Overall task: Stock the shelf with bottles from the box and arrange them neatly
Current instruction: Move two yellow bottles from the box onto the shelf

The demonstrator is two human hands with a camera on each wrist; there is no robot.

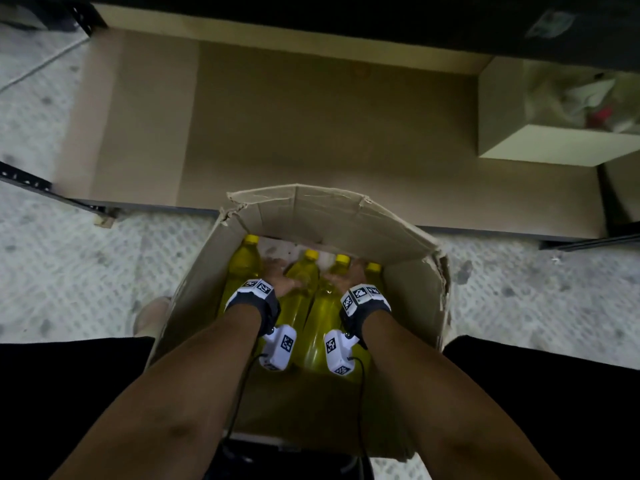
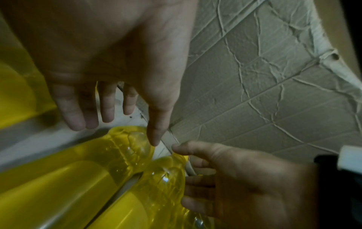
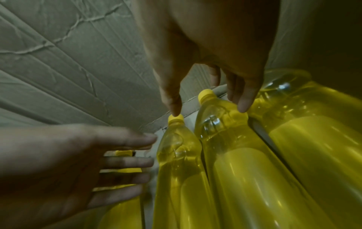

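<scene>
Several clear bottles (image 1: 301, 306) of yellow liquid with yellow caps lie side by side in an open cardboard box (image 1: 311, 202) on the floor. Both my hands are down inside it. My left hand (image 1: 278, 271) hovers with straight fingers (image 2: 107, 108) over the bottle shoulders (image 2: 133, 144), gripping nothing. My right hand (image 1: 349, 273) is spread over one bottle's neck (image 3: 213, 111): the thumb tip (image 3: 175, 111) is at the neighbouring yellow cap (image 3: 176, 120), and a fingertip (image 3: 243, 106) touches the bottle's shoulder. The low shelf (image 1: 311, 116) ahead is lined with cardboard.
A small open carton (image 1: 554, 143) with crumpled wrapping stands at the shelf's right end. A dark upper shelf board (image 1: 346, 15) overhangs the back. Black shelf frame rails (image 1: 31, 183) run at left and right. The box's torn far flap (image 1: 298, 197) stands up between bottles and shelf.
</scene>
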